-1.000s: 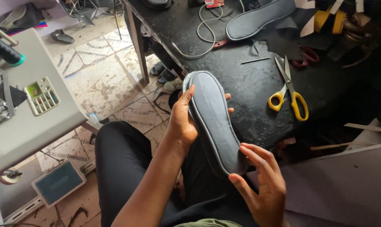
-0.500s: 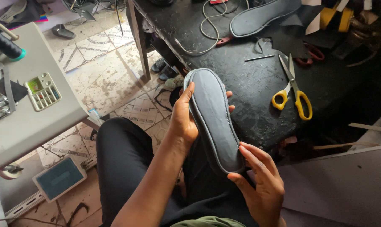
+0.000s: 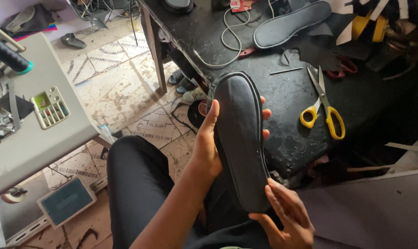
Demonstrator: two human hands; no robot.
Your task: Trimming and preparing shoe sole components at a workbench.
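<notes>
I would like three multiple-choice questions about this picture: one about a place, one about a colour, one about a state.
1. Where do the scissors lie?
A. on the black table
B. on the floor
C. on the person's lap

2. What colour are the scissors' handles?
A. red
B. yellow
C. green

3. How is the dark shoe sole held?
A. by the left hand alone
B. it lies free on the table
C. between both hands, the right hand at its near end

Answers: 1 A, they rest on the black top right of the sole. 2 B, both loops are yellow. 3 C, the left hand holds its side and the right hand meets its lower tip.
</notes>
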